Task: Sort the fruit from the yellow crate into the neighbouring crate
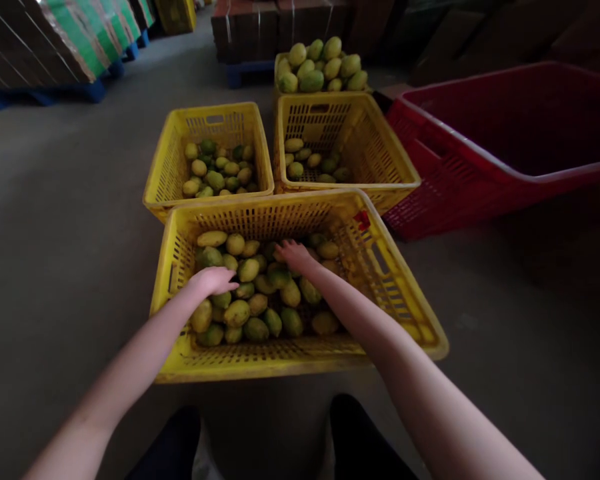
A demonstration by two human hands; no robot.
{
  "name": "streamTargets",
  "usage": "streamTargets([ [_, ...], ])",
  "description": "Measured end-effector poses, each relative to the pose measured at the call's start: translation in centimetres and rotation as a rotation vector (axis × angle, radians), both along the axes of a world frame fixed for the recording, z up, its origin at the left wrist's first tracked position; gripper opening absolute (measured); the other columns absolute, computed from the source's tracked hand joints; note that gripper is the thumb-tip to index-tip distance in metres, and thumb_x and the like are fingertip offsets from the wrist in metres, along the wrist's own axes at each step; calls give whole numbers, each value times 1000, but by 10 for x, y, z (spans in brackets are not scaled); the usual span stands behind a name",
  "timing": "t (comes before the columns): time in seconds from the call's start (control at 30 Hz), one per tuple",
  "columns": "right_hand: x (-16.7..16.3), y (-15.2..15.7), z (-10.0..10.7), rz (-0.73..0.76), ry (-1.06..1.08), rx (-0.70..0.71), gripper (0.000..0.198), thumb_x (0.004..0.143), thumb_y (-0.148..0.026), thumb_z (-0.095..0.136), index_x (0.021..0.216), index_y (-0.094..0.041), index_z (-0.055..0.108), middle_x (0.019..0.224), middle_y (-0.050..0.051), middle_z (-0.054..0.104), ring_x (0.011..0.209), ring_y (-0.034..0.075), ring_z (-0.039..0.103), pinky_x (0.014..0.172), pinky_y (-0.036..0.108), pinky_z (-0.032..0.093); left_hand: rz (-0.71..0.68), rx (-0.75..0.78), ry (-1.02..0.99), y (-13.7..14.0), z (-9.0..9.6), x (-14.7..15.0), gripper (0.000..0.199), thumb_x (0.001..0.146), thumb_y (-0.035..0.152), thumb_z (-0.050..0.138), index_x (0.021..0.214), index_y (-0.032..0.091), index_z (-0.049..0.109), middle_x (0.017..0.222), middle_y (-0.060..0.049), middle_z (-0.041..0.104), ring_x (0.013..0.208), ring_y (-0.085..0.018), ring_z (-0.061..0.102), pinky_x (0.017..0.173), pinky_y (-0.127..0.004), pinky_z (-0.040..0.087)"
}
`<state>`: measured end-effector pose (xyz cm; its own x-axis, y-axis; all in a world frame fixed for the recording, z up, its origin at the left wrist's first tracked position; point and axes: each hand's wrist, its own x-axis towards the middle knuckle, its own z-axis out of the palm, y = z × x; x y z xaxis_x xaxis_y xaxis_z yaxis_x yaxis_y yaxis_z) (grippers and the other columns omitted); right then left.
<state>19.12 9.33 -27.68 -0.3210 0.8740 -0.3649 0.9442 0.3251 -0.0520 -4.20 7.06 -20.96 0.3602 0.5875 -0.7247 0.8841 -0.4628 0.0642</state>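
Note:
A large yellow crate (pixel 300 363) stands in front of me with many yellow-green oval fruits (pixel 237 313) on its floor. They look like lemons or small mangoes; I cannot tell which. My left hand (pixel 219 280) reaches over the crate's left half, fingers stretched out just above the fruits, with nothing visible in it. Further back, near the crate's middle, my right hand (pixel 293 255) lies over the fruits with its fingers apart and touching them. Its fingertips are partly hidden among the fruits.
Behind stand two smaller yellow crates: a left crate (pixel 153 180) and a right crate (pixel 405 163), both holding fruits. Beyond is a heaped pile of fruits (pixel 313 80). A big red crate (pixel 445 193) stands right. Stacked boxes (pixel 245 30) and blue pallets (pixel 95 90) line the back.

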Motion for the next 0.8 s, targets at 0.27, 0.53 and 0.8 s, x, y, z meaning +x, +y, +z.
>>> streamTargets([
  [0.27,19,-4,24,-202,271,-7,61,74,-36,78,129,-19,57,117,11,71,105,28,68,87,35,54,-39,53,-61,3,-11,1,44,99,40,46,130,14,63,131,-19,66,117,-32,65,96,-37,50],
  [0.53,23,-57,76,-801,1557,-401,37,66,-43,70,96,-22,61,91,6,72,79,24,69,68,37,59,-117,225,-160,26,-13,36,40,99,32,42,124,14,66,132,-17,64,120,-31,60,100,-38,46],
  [0.8,31,-66,59,-827,954,235,41,62,-49,76,91,-23,61,81,3,69,83,28,68,76,40,55,33,330,27,55,-63,97,43,95,18,45,131,0,61,135,-29,59,128,-36,53,109,-46,33],
])
